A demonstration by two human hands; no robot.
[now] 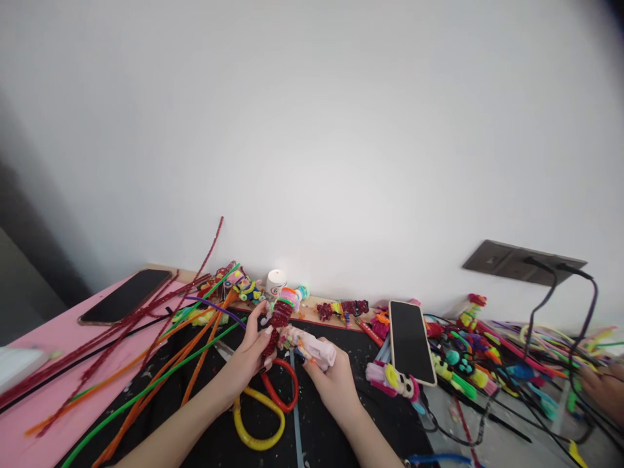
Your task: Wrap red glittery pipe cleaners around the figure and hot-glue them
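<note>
Hard to make out at the centre: a small dark red fuzzy pipe-cleaner figure, pinched upright between thumb and fingertips of the left hand above the black work mat. Right hand closed around a pale pink glue gun, nozzle aimed at the figure, tip hidden behind it. Both forearms cut off by the lower edge. Under the hands, a yellow loop and a red loop of plastic tubing, partly covered by the wrists. To the left, long orange, green and dark red pipe cleaners fanned across the mat and pink table, beside a dark phone. To the right, a second phone propped over a jumble of bright craft pieces too tangled to tell apart. Another person's hand cut off at the far right edge. Black cables plugged into a grey wall socket.
</note>
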